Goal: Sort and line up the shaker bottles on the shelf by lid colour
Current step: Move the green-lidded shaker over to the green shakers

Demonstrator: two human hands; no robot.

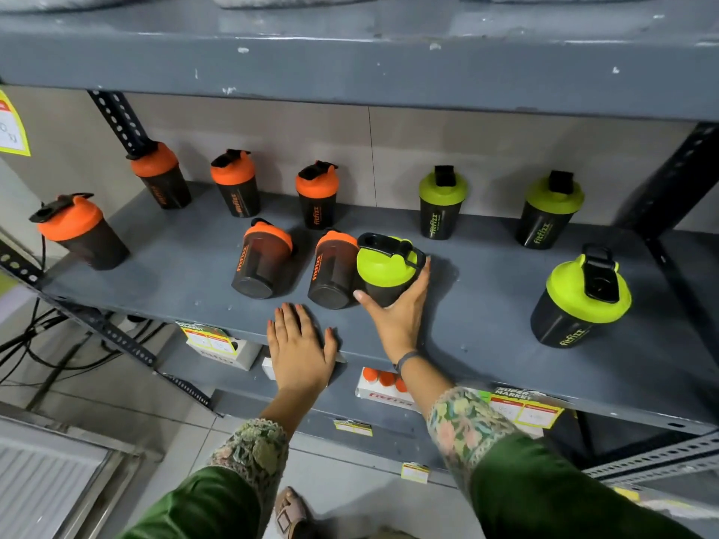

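Observation:
Black shaker bottles stand on a grey shelf (486,324). Several have orange lids: one at the far left (74,231), three along the back wall (237,182), and two lying tipped near the middle (264,258) (334,270). Two green-lidded bottles stand at the back right (441,202) (550,208), another at the front right (581,297). My right hand (397,305) grips a green-lidded bottle (385,266) in the middle, right beside the tipped orange ones. My left hand (299,348) rests flat and open on the shelf's front edge.
An upper shelf (350,68) overhangs close above the bottles. Slotted uprights stand at the back left (120,118) and right (677,177). White boxes (385,387) and price tags sit on the shelf below. Cables hang at the lower left.

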